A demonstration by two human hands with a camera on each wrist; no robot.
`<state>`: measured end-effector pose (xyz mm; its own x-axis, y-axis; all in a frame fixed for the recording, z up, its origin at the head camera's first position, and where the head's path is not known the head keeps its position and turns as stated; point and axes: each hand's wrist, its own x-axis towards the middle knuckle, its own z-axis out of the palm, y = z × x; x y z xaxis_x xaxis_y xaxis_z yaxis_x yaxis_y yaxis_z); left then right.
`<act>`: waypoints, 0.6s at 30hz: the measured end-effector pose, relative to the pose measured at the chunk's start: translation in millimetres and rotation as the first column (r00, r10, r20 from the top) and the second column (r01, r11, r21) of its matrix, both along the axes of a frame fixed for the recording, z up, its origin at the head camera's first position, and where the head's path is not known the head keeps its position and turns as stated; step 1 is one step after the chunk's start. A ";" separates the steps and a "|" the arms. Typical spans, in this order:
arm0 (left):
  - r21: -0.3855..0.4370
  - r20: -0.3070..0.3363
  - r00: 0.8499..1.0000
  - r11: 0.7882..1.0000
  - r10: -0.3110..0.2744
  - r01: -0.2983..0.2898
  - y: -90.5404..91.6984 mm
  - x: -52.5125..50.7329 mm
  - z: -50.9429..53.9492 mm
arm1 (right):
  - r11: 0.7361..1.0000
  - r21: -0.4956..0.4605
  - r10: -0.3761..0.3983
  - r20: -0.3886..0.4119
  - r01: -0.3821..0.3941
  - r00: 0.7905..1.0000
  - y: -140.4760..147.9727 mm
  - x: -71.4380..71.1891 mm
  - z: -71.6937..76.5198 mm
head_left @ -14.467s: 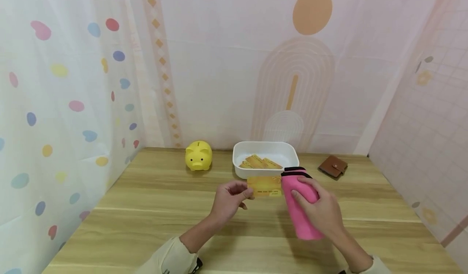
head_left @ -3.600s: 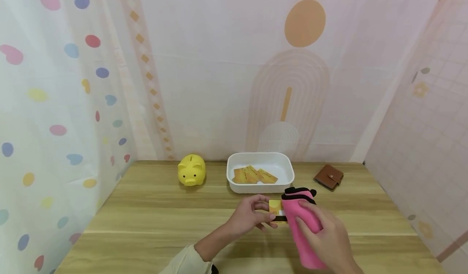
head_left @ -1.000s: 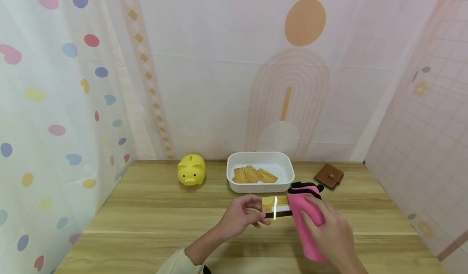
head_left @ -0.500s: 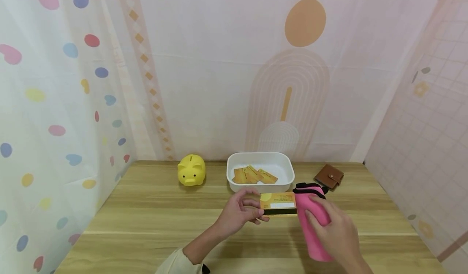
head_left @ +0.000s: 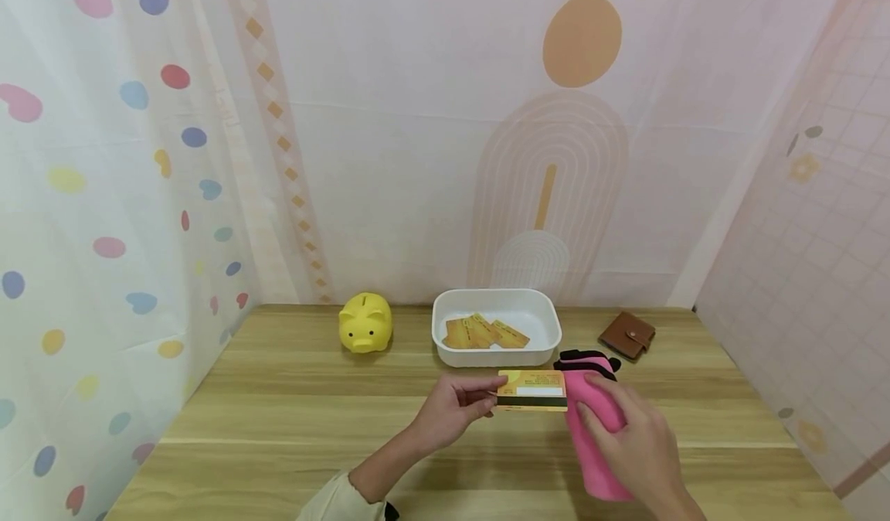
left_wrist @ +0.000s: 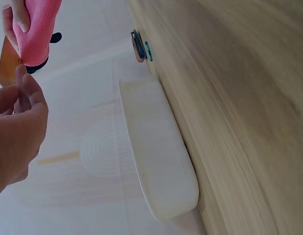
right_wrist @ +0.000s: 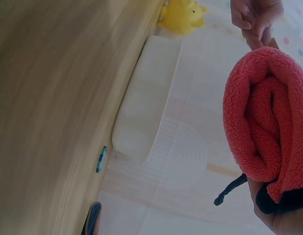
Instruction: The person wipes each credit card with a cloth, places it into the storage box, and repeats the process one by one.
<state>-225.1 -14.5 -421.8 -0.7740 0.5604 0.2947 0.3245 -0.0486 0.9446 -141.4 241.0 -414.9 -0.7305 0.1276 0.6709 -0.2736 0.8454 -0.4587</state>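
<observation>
My left hand [head_left: 448,410] pinches the left end of a golden bank card [head_left: 534,391]. The card's back faces me, showing a dark magnetic stripe and a white strip. Its right end meets the edge of a rolled pink towel [head_left: 598,444]; I cannot tell if they touch. My right hand [head_left: 643,444] grips this towel, which has black edging and a small black loop. In the right wrist view the towel's plush coiled end [right_wrist: 269,112] faces the camera. In the left wrist view my left hand [left_wrist: 19,127] hides part of the card [left_wrist: 8,63].
Behind the hands stands a white plastic tray [head_left: 497,359] holding several golden cards [head_left: 480,331]. A yellow piggy bank [head_left: 365,323] is to its left. To its right lies a brown wallet [head_left: 627,335]. Curtains border the wooden table [head_left: 292,413].
The card showed its front 14.5 s ago; now its back faces me. Since 3.6 s ago more of it has emerged beside the towel. Just now my left index finger came onto its near face.
</observation>
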 end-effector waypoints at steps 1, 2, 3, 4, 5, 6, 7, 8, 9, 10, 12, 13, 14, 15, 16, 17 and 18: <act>0.013 0.007 1.000 1.000 -0.006 0.006 0.2 0.2 0.1 | 1.000 0.000 0.003 -0.001 -0.003 1.000 0.0 0.1 -0.2; 0.026 0.016 1.000 1.000 -0.008 0.008 0.6 0.7 0.1 | 1.000 0.001 0.005 0.000 -0.005 1.000 -0.1 0.3 0.1; 0.032 0.020 1.000 0.999 -0.003 0.002 1.1 1.2 0.0 | 1.000 -0.001 0.010 0.001 -0.010 1.000 -0.3 0.4 0.2; 0.027 0.014 1.000 0.999 0.017 -0.017 1.7 1.8 0.1 | 1.000 -0.002 0.016 0.002 -0.016 1.000 -0.5 0.5 0.1; 0.024 0.006 0.999 0.999 0.041 -0.041 2.4 2.5 0.1 | 1.000 -0.003 0.023 0.001 -0.023 1.000 -0.8 0.5 -0.1; 0.013 -0.009 0.997 0.997 0.070 -0.070 3.2 2.8 -0.1 | 1.000 -0.003 0.029 0.001 -0.029 1.000 -1.1 0.5 -0.4; 0.007 -0.024 0.995 0.995 0.097 -0.097 3.8 3.0 -0.3 | 0.999 -0.001 0.035 -0.001 -0.035 0.999 -1.5 0.3 -1.0; -0.013 -0.048 0.990 0.991 0.136 -0.136 4.3 3.3 -0.3 | 0.999 0.003 0.039 -0.002 -0.039 0.999 -1.8 0.1 -1.3; -0.034 -0.065 0.983 0.984 0.172 -0.174 4.7 3.4 -0.3 | 0.999 0.005 0.041 -0.004 -0.041 0.999 -2.2 -0.1 -1.7; -0.050 -0.077 0.976 0.977 0.202 -0.206 5.0 3.7 0.0 | 0.999 0.006 0.043 -0.006 -0.043 0.999 -2.5 0.0 -2.1; -0.060 -0.064 0.973 0.972 0.222 -0.226 5.4 4.1 1.0 | 0.999 0.009 0.042 -0.009 -0.042 0.999 -2.9 0.3 -2.5; -0.054 -0.039 0.976 0.975 0.214 -0.216 5.5 4.3 1.5 | 0.999 0.007 0.040 -0.009 -0.040 0.999 -3.0 0.5 -2.5; -0.047 -0.007 0.980 0.979 0.199 -0.199 5.7 4.4 2.0 | 0.999 0.003 0.041 -0.007 -0.041 0.999 -2.9 0.8 -2.3; -0.037 0.029 0.984 0.984 0.177 -0.176 5.7 4.3 2.0 | 0.999 -0.001 0.039 -0.004 -0.039 0.999 -2.8 1.1 -2.0; -0.025 0.061 0.986 0.988 0.153 -0.151 5.6 4.3 1.9 | 0.999 -0.008 0.038 0.001 -0.038 0.999 -2.6 1.4 -1.6; -0.011 0.091 0.988 0.992 0.125 -0.125 5.6 4.3 1.7 | 0.999 -0.012 0.035 0.001 -0.035 0.999 -2.0 1.5 -1.0; 0.005 0.119 0.988 0.995 0.097 -0.098 5.8 4.2 1.3 | 0.999 -0.018 0.032 0.002 -0.032 0.999 -1.3 1.5 -0.1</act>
